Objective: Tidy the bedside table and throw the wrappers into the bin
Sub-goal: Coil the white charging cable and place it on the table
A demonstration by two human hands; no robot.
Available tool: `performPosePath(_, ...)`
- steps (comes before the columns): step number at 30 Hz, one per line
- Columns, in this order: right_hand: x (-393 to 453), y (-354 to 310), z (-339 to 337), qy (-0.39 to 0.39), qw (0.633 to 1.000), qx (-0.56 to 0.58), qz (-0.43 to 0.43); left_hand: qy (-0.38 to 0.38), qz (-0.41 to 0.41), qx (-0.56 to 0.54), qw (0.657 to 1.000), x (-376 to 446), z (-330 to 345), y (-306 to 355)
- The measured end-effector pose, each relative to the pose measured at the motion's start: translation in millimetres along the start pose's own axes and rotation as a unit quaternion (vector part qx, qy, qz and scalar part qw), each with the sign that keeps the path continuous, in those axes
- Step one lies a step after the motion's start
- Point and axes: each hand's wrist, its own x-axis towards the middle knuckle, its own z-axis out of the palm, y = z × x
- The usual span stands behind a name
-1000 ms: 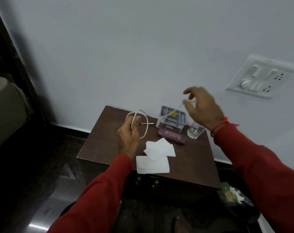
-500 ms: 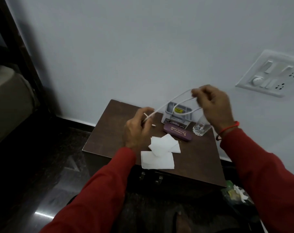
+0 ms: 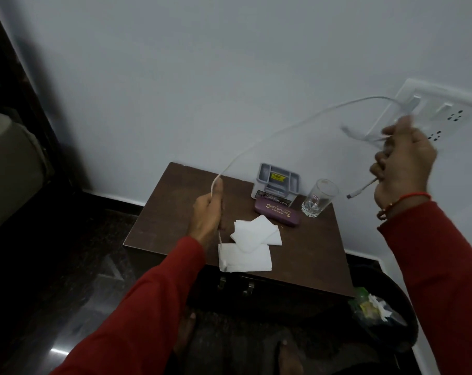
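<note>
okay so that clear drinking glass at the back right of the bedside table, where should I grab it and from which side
Probably grip the clear faceted drinking glass around its upper wall, coming from the right. It stands upright and looks empty. The purple spectacle case lies close on its left and the grey plastic organiser tray behind-left, while the right side is open.

Two arms in red sleeves reach forward. The left hand (image 3: pixel 206 215) is low, fist closed, thumb up. The right hand (image 3: pixel 404 163) is raised, fingers curled tight.
</note>
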Motion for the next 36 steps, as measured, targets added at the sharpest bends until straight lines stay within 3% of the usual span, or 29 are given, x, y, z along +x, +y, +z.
performPosePath(2,-1,18,-4,-0.044,0.995,-0.088,0.001,-0.053,-0.052,-0.069,0.995,-10,8,13)
performPosePath(4,-7,37,-8,-0.092,0.975,-0.193,-0.056,-0.114,-0.076,-0.168,0.976,-18,18,22)
performPosePath(6,-17,53,-10,-0.154,0.923,-0.329,-0.125,-0.172,-0.079,-0.309,0.932,-22,27,30)
performPosePath(8,-34,62,-13,-0.203,0.869,-0.43,-0.139,-0.204,-0.06,-0.404,0.89,-26,33,37)
performPosePath(10,-53,69,-18,-0.222,0.856,-0.452,-0.119,-0.22,-0.027,-0.435,0.873,-30,35,43)
performPosePath(14,-89,93,-39,-0.222,0.905,-0.353,-0.082,-0.219,-0.003,-0.435,0.873,-35,41,58)
performPosePath(17,-110,110,-46,-0.278,0.931,-0.236,-0.006,-0.216,-0.013,-0.454,0.864,-33,50,70)
performPosePath(22,-111,117,-36,-0.37,0.923,-0.097,0.05,-0.204,-0.054,-0.47,0.857,-34,67,73)
performPosePath(28,-126,124,-20,-0.465,0.88,-0.075,0.065,-0.182,-0.093,-0.525,0.826,-36,76,61)
performPosePath(30,-128,127,-18,-0.446,0.89,-0.063,0.068,-0.162,-0.094,-0.515,0.836,-33,76,58)
performPosePath(32,-129,131,-16,-0.403,0.91,-0.082,0.051,-0.15,-0.076,-0.461,0.871,-32,78,56)
performPosePath(34,-128,134,-17,-0.343,0.932,-0.115,0.021,-0.149,-0.039,-0.331,0.931,-37,81,55)
performPosePath(36,-126,134,-18,-0.328,0.933,-0.145,-0.015,-0.173,0.004,-0.198,0.965,-47,85,54)
